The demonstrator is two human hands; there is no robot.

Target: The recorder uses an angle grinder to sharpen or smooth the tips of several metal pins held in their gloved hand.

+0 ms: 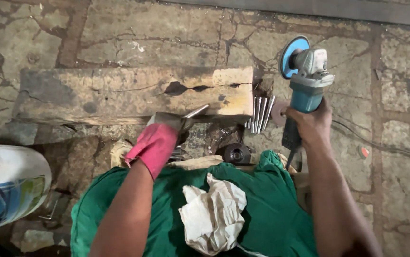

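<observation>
Right hand (313,124), bare, is closed around the body of a teal angle grinder (306,90), which it holds raised beside the end of the beam; the blue disc (291,56) faces away from the work and touches nothing, and whether it is spinning cannot be told. Left hand (156,142), in a pink glove with a pale cuff, is clamped on a short bright metal rod (196,111), pressing it slantwise against the front edge of a worn wooden beam (129,94) that lies across the cracked stone floor (395,143). The rod is thin, silvery and straight; its gripped end is hidden in the glove, and no cut or grind mark can be made out on the free end. Judged from this, disc and rod are apart and grinding on this piece is not yet under way. Just beside the beam's right end lie several similar rods (260,114) in a close row, with a worn round disc (278,113) next to them; their finish is too small to tell. Below, a green cloth (271,209) covers the lap, bearing a crumpled white rag (213,216); a black round part (236,153) lies near the knees, a printed white sack (5,183) at far left.
</observation>
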